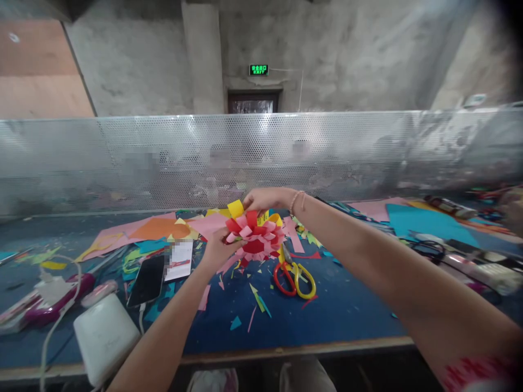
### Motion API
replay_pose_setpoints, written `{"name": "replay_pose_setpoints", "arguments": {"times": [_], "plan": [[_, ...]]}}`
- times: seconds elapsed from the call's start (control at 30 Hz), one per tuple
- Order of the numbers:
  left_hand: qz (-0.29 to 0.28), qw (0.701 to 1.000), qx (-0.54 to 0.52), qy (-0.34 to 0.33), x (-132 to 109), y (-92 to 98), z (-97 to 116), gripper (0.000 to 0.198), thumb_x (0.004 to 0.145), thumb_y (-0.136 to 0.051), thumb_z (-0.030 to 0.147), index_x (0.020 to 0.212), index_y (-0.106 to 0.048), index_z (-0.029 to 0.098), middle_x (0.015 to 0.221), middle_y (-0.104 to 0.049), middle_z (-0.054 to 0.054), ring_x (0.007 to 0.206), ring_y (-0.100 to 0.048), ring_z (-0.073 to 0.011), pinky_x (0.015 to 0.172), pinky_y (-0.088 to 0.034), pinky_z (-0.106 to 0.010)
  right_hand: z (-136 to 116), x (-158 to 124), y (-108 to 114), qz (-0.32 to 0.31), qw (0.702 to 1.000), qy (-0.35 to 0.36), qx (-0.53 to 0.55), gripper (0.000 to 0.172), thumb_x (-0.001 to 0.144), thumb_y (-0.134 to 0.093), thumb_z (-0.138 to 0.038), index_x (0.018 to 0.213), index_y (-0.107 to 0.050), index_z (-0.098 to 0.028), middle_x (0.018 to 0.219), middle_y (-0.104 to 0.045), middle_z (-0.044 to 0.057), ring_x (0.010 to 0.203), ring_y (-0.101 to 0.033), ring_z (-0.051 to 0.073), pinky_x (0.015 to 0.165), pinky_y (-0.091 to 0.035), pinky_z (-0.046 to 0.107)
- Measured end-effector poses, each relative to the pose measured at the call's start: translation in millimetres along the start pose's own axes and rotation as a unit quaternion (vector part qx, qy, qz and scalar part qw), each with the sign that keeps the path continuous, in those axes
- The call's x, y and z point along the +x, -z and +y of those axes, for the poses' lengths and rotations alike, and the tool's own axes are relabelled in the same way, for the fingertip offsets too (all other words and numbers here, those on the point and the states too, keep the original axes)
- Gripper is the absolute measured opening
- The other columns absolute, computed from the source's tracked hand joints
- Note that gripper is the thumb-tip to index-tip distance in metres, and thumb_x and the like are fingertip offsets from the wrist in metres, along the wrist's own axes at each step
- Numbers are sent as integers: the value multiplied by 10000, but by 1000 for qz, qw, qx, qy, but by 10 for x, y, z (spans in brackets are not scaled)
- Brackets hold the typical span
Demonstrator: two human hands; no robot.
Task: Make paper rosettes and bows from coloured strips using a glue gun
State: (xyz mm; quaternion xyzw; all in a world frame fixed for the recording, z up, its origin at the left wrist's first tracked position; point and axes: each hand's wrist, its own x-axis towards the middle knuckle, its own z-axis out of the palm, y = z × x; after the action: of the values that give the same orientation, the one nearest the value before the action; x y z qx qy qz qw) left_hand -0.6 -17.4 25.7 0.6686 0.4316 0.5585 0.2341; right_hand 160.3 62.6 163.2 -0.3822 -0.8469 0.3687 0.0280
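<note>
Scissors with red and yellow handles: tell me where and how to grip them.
I'd grip the scissors by the red loop and yellow loop, from the near side of the table. Both face the person, while the blades point away toward the paper flower, their tips out of sight.

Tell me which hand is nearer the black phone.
Left. The left hand is right of the black phone, at the left side of the paper flower; the right hand is farther right, at its upper edge.
</note>
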Motion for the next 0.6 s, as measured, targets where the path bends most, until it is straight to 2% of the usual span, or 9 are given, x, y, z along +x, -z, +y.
{"name": "replay_pose_setpoints", "arguments": {"times": [0.17, 0.37, 0.6], "plan": [[39, 999, -25, 18, 2, -11, -11, 278, 650, -717, 269, 897, -657, 157, 809, -674, -18, 733, -600, -154, 661, -480, -254, -50, -23, 0, -10, 1000, 8, 14, 278, 663, -637, -164, 934, -696, -145, 721, -705, 24, 601, -611, 102, 606, -480, 214], [101, 993, -35, 46, 2, -44, 9, 358, 596, -764, 284, 879, -579, 166, 803, -652, -9, 680, -621, -144, 575, -472, -229, -75, -53, -6, -19, 999, 12, 42, 232, 692, -619, -150, 913, -689, -143, 716, -707, 21, 619, -627, 105, 654, -497, 232], [64, 991, -98, 58, 24, -51, -41, 444, 628, -746, 287, 1020, -580, 163, 853, -676, -29, 721, -650, -160, 647, -524, -273, -67, -57, -35, -38, 997, 24, 60, 209, 700, -629, -174, 898, -694, -157, 695, -701, 14, 637, -633, 111, 653, -495, 238]]}}
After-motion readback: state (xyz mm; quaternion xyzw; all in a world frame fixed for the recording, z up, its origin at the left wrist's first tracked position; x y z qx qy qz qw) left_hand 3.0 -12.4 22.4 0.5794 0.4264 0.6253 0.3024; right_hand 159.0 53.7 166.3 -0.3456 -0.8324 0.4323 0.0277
